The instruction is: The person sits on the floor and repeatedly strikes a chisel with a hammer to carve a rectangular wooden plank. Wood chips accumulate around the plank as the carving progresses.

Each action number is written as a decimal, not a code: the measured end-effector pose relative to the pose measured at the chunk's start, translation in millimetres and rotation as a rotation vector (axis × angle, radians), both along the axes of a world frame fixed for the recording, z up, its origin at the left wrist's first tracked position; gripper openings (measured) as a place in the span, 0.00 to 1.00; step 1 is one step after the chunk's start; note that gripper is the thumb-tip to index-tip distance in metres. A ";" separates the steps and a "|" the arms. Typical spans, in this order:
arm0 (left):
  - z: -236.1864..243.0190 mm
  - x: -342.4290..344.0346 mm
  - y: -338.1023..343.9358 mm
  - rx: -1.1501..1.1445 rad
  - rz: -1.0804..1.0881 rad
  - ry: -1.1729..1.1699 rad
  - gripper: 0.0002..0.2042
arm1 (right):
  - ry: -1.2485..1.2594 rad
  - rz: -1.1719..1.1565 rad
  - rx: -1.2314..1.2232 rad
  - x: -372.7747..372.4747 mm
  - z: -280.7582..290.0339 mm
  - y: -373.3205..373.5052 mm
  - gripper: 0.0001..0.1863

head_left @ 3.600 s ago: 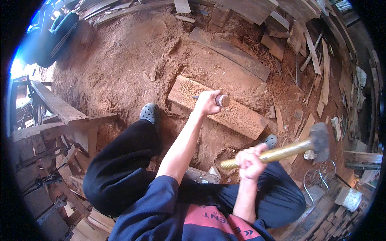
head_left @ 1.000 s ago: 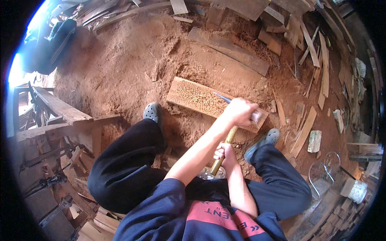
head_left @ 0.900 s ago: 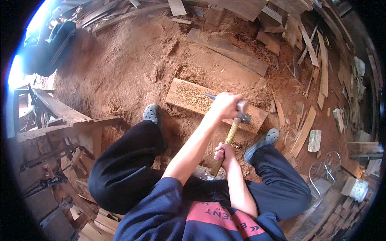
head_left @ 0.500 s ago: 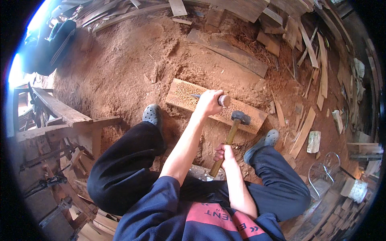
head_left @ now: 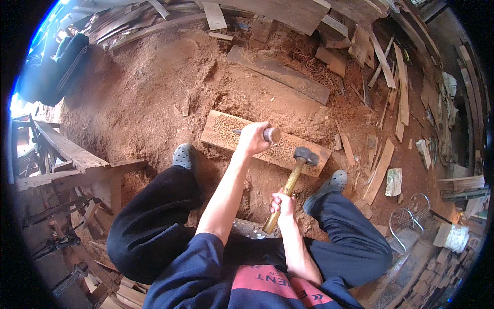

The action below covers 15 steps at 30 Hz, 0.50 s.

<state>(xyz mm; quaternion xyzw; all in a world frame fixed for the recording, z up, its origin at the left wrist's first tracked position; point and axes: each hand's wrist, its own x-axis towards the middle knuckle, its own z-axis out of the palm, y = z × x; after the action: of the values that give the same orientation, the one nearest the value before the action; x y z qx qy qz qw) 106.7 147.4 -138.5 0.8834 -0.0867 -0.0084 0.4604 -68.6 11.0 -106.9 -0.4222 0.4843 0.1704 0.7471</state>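
Note:
A chisel with a round pale handle end is gripped in my left hand, its metal blade pointing left over the board. Beneath it, a thick wooden board lies on the ground, its upper face covered with small gouged marks. My right hand is wrapped round the wooden handle of a hammer. The dark hammer head appears over the board's right part, apart from the chisel's handle end; its height above the wood I cannot tell.
My feet, in grey clogs, flank the board on reddish, sawdust-strewn ground. A long plank lies beyond it. Wood offcuts and a pale block are at right, near a wire stand. A wooden frame stands at left.
The whole view has shifted slightly. Against the board, the chisel has moved a little left and the hammer head a little right, widening the space between them. Both hands keep their grips.

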 end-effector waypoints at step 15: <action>-6.4 6.2 -0.5 0.025 0.012 0.033 0.08 | -0.281 0.473 -0.404 5.6 29.9 7.9 0.11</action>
<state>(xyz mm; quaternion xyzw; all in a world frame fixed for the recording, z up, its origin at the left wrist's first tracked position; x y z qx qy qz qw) 112.9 146.9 -144.8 0.8895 -0.0735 -0.0214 0.4505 -63.0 18.9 -77.0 -0.6817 0.2893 0.1799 0.6475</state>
